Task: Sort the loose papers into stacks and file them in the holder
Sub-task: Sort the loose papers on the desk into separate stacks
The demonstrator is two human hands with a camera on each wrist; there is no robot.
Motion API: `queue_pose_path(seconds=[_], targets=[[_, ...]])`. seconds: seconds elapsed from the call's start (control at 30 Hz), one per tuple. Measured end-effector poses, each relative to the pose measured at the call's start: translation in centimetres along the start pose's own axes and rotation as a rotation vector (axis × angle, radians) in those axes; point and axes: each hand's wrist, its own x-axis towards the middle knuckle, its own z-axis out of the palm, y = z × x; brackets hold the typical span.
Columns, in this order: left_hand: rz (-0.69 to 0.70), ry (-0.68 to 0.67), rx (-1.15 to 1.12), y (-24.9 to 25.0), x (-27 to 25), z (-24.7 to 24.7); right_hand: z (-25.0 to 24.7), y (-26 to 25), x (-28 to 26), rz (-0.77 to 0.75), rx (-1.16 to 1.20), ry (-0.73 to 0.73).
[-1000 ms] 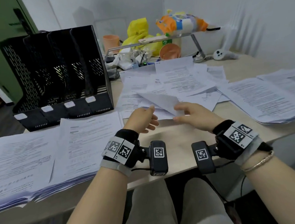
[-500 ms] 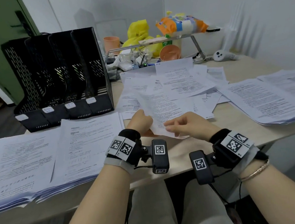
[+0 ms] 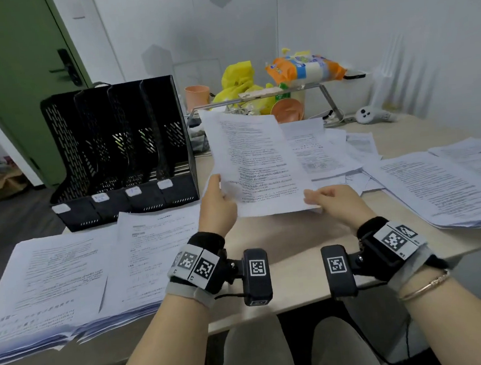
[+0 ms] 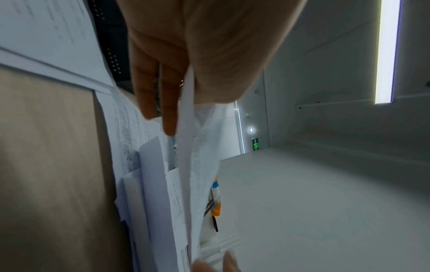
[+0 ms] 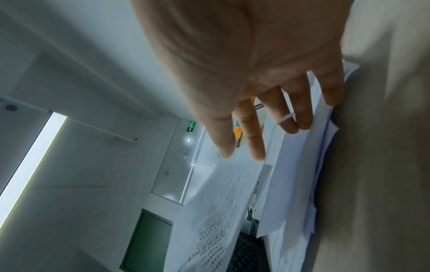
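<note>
You've got the printed sheet (image 3: 256,163) up off the desk (image 3: 290,236), tilted toward you, in front of the black file holder (image 3: 120,152). Your left hand (image 3: 216,206) pinches its left edge, thumb on top, fingers underneath. Your right hand (image 3: 334,203) grips the lower right corner between thumb and fingers. Loose papers (image 3: 326,148) lie behind; sorted stacks (image 3: 75,272) lie at your left.

Orange snack bag (image 3: 305,67) lies on metal stand (image 3: 278,93).
</note>
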Motion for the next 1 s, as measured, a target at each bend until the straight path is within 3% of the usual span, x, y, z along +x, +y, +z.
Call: queue_pose_path(seconds=[0.2, 0.43, 0.7, 0.8, 0.93, 1.0], targets=[[0.075, 0.079, -0.115, 0.7, 0.0, -0.5, 0.5, -1.5, 0.5, -0.105, 0.113, 0.190], [0.129, 0.108, -0.150, 1.4, 0.1, 0.3, -0.4, -1.4, 0.1, -0.183, 0.136, 0.257], [0.044, 0.011, -0.157, 1.2, 0.9, 2.4, -3.3, -0.7, 0.1, -0.226, 0.154, 0.336], [0.098, -0.004, -0.140, 2.3, 0.5, 3.0, -4.8, -0.3, 0.4, -0.228, 0.170, 0.356], [0.155, -0.165, 0.006, 4.1, 0.8, 5.4, -7.5, 0.7, 0.4, -0.237, 0.232, 0.467], [0.173, -0.180, 0.027, 4.6, 1.0, 6.7, -8.4, 0.8, 0.3, -0.243, 0.282, 0.496]])
